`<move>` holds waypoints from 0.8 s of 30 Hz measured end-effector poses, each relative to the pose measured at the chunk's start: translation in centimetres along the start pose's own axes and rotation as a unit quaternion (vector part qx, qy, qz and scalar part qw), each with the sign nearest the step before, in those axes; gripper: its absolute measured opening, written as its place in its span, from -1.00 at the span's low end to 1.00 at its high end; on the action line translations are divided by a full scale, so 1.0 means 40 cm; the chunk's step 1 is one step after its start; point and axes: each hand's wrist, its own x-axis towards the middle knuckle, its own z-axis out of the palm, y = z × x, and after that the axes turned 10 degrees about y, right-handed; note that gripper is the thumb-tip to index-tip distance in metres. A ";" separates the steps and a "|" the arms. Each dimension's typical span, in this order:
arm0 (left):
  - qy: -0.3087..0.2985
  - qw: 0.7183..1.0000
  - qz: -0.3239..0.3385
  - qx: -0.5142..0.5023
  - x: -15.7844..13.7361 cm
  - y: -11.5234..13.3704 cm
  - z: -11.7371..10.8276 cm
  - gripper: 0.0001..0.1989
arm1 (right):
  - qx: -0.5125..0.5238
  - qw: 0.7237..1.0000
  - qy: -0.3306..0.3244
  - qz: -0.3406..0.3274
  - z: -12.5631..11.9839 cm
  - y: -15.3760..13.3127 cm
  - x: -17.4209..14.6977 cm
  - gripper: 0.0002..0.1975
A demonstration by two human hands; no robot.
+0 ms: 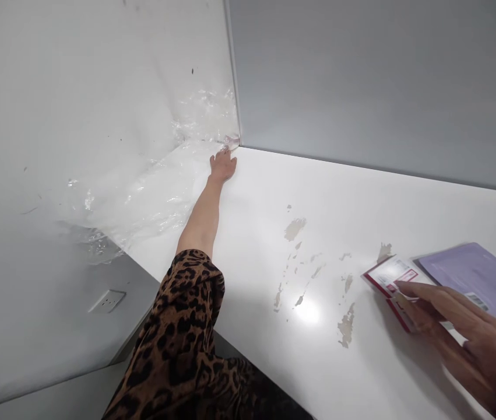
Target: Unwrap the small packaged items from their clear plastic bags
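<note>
My left hand (224, 165) stretches to the far corner of the white table, its fingers curled at the edge of clear plastic film (143, 198). Just past the fingertips, a small pinkish piece (232, 141) shows against the corner; its kind cannot be made out. At the right, my right hand (461, 332) grips a small white carton with red edges (387, 273), tilted above the table. Part of the carton is hidden by the fingers. Behind that hand, a flat purple packet (470, 274) with a barcode label lies on the table.
The white table (256, 233) has several worn, peeled patches. A grey panel (361, 87) rises along its far side, and a white wall (77, 87) stands at the left. Low on that wall is a socket (108, 301), beyond the table's edge.
</note>
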 end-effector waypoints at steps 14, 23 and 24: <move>-0.012 0.994 -0.060 -0.091 -0.229 0.085 -0.085 -0.45 | 0.023 0.993 0.010 -0.112 0.015 -0.046 0.034 -0.58; -0.010 0.994 -0.097 -0.057 -0.105 0.093 -0.033 -0.33 | -0.010 0.988 0.020 -0.152 0.025 -0.051 0.012 -0.62; -0.009 0.994 -0.099 -0.051 -0.087 0.093 -0.026 -0.32 | -0.010 0.988 0.022 -0.154 0.021 -0.052 0.012 -0.63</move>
